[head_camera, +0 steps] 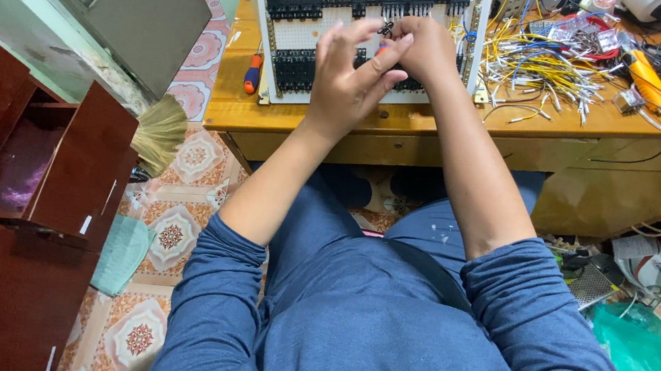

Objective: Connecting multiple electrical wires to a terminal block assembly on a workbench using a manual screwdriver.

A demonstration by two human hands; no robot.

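Black clip (385,28) between both hands

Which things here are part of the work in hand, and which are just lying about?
In use: left hand and right hand, together pinching a small black part; white panel behind them.

Lying about: screwdriver, yellow wires, broom, green bag, red cabinet.

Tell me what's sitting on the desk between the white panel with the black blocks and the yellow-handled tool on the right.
A tangle of loose yellow and white wires lies between the white panel and the yellow-handled tool, spread over the wooden desk in the head view.
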